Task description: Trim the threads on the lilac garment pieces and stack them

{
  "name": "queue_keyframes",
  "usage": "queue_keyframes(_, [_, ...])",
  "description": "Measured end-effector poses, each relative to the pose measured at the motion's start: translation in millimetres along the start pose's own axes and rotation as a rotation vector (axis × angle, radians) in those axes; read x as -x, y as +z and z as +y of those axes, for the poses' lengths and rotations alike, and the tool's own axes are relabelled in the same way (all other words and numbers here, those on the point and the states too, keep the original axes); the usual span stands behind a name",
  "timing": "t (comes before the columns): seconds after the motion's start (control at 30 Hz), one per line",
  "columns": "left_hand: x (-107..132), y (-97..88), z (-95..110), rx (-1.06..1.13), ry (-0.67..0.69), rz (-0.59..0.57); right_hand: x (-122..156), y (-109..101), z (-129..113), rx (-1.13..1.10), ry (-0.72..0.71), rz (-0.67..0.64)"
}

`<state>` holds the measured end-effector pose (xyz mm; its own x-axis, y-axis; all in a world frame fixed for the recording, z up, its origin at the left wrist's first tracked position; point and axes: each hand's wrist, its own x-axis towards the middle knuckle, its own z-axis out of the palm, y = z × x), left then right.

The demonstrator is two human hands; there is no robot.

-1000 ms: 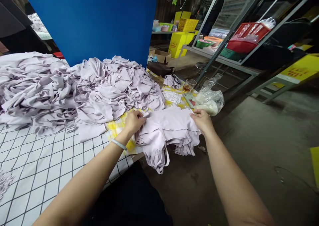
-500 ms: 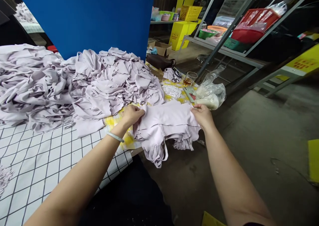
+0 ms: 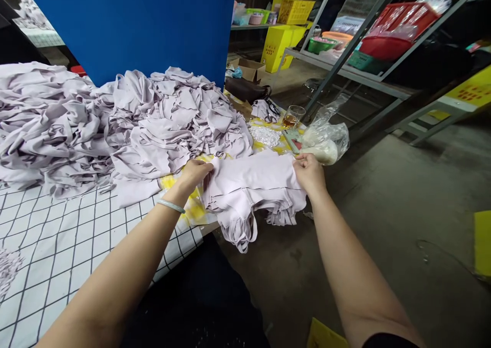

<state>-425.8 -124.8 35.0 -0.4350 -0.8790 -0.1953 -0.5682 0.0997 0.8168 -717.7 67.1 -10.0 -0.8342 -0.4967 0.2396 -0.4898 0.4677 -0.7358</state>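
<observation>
A neat stack of pale lilac fabric pieces [image 3: 255, 177] lies at the table's corner, its narrow straps hanging over the edge. At its upper left corner my left hand [image 3: 195, 175] pinches the border of the top fabric piece between thumb and fingers; a pale bangle circles that wrist. Across from it, my right hand [image 3: 310, 174] is closed on the right corner of the same piece, which lies spread between both hands. A large heap of loose lilac fabric pieces [image 3: 180, 113] rises to the left, behind my left hand.
Beyond the stack are small white scraps [image 3: 265, 135], a phone [image 3: 292, 140], a glass of brown drink [image 3: 293, 117], scissors [image 3: 273, 112] and a clear plastic bag [image 3: 330, 136]. A blue panel [image 3: 153, 26] stands behind the heap. Metal shelving [image 3: 345, 71] holds baskets at right.
My left hand has shifted slightly left along the stack's edge. The top piece lies flatter on the stack, and my right hand stays at its corner.
</observation>
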Motion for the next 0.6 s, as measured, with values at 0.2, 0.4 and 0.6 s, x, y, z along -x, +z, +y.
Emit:
queue_keyframes(0.2, [-0.7,6.1,0.0,-0.065,0.036,0.061,7.8,-1.2,-16.3,0.199,-0.095,0.048])
queue_keyframes(0.4, [23.5,9.2,9.7,-0.338,0.537,0.190,24.5,-3.5,-34.8,0.424,-0.374,0.071])
queue_keyframes(0.6, [41.8,21.1,-7.4,-0.772,0.697,-0.156,19.0,16.3,-32.0,0.557,-0.250,-0.414])
